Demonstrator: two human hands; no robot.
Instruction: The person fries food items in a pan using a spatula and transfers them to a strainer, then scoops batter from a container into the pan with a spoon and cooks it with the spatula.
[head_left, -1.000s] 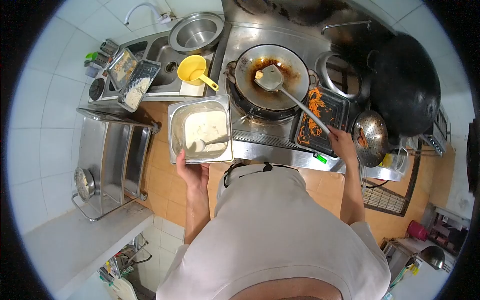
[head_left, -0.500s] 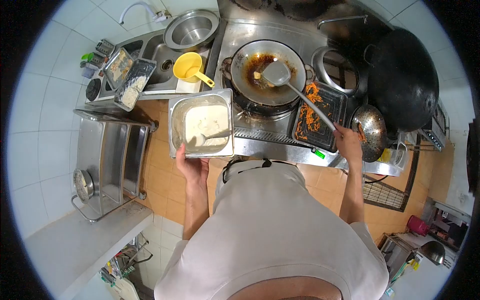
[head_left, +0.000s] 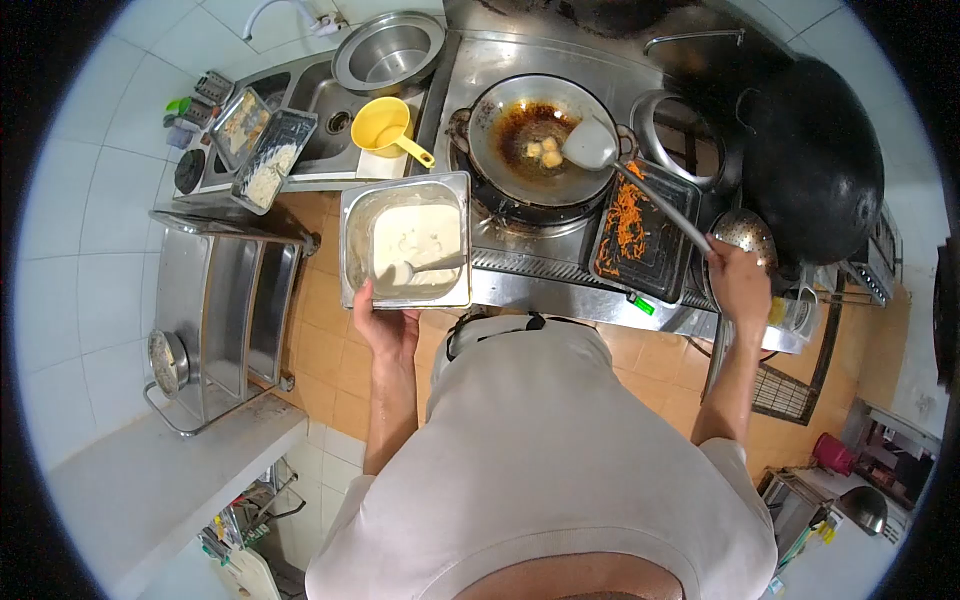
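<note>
My left hand (head_left: 386, 325) grips the near rim of a square metal container (head_left: 355, 262), its thumb over the edge. Pale creamy batter (head_left: 425, 228) fills the bottom, with a spoon (head_left: 430, 267) lying in it. My right hand (head_left: 738, 280) is closed round the end of a long-handled wok spatula (head_left: 590, 145). The spatula's blade rests over the right side of a wok (head_left: 490, 175) on the stove. Inside the wok, a few small golden lumps (head_left: 545, 152) sit in brownish oil.
Right of the wok is a black tray (head_left: 652, 265) with orange shreds (head_left: 627, 225). A perforated strainer (head_left: 745, 232) and a big black wok (head_left: 815, 165) stand further right. A yellow dipper (head_left: 382, 125) and metal basin (head_left: 390, 60) are by the sink; a trolley (head_left: 225, 300) stands left.
My right hand has drawn the spatula back to the right, its blade leaving the wok's middle and uncovering the golden lumps. The left hand and container stay nearly in place.
</note>
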